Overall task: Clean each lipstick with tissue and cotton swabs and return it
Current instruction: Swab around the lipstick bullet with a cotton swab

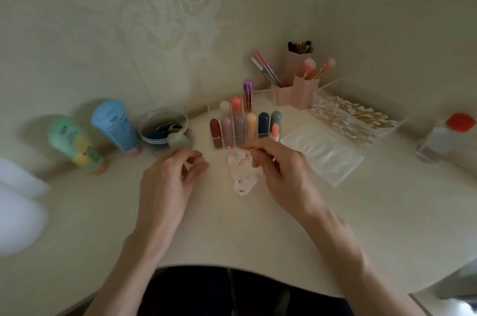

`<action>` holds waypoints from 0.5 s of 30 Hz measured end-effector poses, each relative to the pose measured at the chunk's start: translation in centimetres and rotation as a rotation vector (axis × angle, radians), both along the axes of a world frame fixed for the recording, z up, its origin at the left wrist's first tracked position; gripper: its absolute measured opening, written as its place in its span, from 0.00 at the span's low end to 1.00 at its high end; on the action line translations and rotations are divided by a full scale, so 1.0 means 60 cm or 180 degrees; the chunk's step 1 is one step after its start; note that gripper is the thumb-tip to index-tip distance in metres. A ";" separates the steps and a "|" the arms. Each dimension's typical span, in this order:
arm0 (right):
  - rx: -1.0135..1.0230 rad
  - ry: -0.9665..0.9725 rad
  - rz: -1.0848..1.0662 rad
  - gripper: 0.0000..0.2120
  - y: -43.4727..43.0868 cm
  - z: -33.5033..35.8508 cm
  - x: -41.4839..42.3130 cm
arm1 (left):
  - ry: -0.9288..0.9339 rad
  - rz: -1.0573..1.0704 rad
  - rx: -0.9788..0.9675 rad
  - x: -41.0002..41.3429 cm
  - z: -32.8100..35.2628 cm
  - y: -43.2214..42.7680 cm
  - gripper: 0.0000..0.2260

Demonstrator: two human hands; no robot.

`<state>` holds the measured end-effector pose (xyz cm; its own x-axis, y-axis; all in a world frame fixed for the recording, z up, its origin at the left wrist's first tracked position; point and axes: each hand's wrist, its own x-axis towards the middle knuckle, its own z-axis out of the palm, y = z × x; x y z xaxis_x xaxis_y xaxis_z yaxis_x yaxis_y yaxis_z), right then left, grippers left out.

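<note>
Dark clothing [222, 290] fills the bottom edge, below the curved rim of the pale table [232, 233], and both bare forearms reach in over it.

The left hand [175, 173] hovers with its fingers curled and thumb and forefinger close together. A pale smudge shows between them, but motion blur makes it impossible to tell whether they pinch anything.

The right hand [281, 168] pinches a thin cotton swab [249, 148] between thumb and fingertips, its white tip pointing left. Just below lies a crumpled tissue [244, 176] dotted with red marks; its right edge is hidden under the fingers.

An uncapped lipstick [275, 131] with a coral bullet stands at the front right corner of the clear organizer [268, 95], its base hidden behind the right hand. Capped lipsticks [239, 127] stand upright in the organizer's compartments, among them dark red, pink, mauve, peach, dark blue and grey, with a metallic purple one behind.

To the right, a clear box of swabs [353, 119] sits beside a flat clear tray [322, 153], whose contents are unreadable. Pink brush holders [302, 94] stand against the wall.

On the left are a round jar [165, 130] with dark shapes inside, a blue tube [116, 127] and a green tube [74, 143]. The white shapes [18, 199] at the far left are too blurred to identify, and so is the red-capped bottle [446, 135] at the far right.
</note>
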<state>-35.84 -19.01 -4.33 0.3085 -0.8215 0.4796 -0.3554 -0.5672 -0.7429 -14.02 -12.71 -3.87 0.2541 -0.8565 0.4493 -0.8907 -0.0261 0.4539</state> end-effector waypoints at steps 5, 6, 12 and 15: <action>-0.0075 0.0171 0.0044 0.10 0.003 -0.005 0.003 | 0.2840 -0.0250 0.0029 -0.012 0.008 0.005 0.14; -0.0102 0.0194 0.0048 0.10 0.003 -0.004 0.004 | 0.3180 -0.0301 -0.0002 -0.015 0.007 0.008 0.17; -0.0318 0.0303 0.0067 0.09 0.007 0.000 0.009 | 0.3468 -0.0563 -0.0015 -0.013 0.006 0.013 0.13; -0.0384 0.0349 0.0108 0.09 0.011 0.003 0.009 | 0.3444 -0.0702 0.0000 -0.014 0.006 0.016 0.12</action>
<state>-35.27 -18.34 -4.17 0.3910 -0.7482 0.5361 -0.4096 -0.6630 -0.6266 -14.87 -11.77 -3.53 0.3548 -0.9313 0.0818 -0.0080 0.0845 0.9964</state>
